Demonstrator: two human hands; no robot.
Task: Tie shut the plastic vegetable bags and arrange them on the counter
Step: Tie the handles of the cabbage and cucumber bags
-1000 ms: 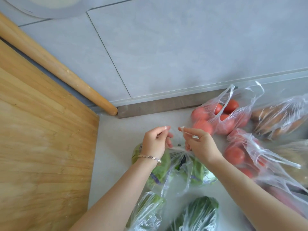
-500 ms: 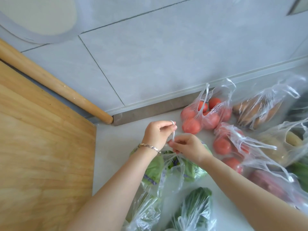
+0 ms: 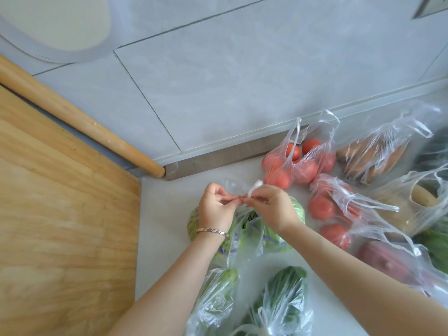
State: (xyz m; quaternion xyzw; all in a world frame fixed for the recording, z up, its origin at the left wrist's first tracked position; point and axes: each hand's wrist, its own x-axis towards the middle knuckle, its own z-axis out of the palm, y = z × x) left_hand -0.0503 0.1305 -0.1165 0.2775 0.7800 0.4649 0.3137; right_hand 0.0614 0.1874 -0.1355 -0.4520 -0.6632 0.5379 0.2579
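Note:
A clear plastic bag of pale green cabbage (image 3: 252,235) lies on the white counter (image 3: 164,209) in front of me. My left hand (image 3: 217,206) and my right hand (image 3: 274,206) meet above it, each pinching one of the bag's handle strips. A twisted white end of the strip (image 3: 254,186) sticks up from my right fingers. Two bags of dark leafy greens (image 3: 278,301) lie nearer me. Two bags of tomatoes (image 3: 300,163) sit to the right.
A wooden cutting board (image 3: 60,214) fills the left, with a rolling pin (image 3: 80,122) along the tiled wall. Bags of carrots (image 3: 378,154), potatoes (image 3: 409,209) and something reddish purple (image 3: 388,263) crowd the right side.
My hands have come together over the cabbage bag, and the handle strips are now twisted between my fingertips. The view has shifted so more bags show on the right.

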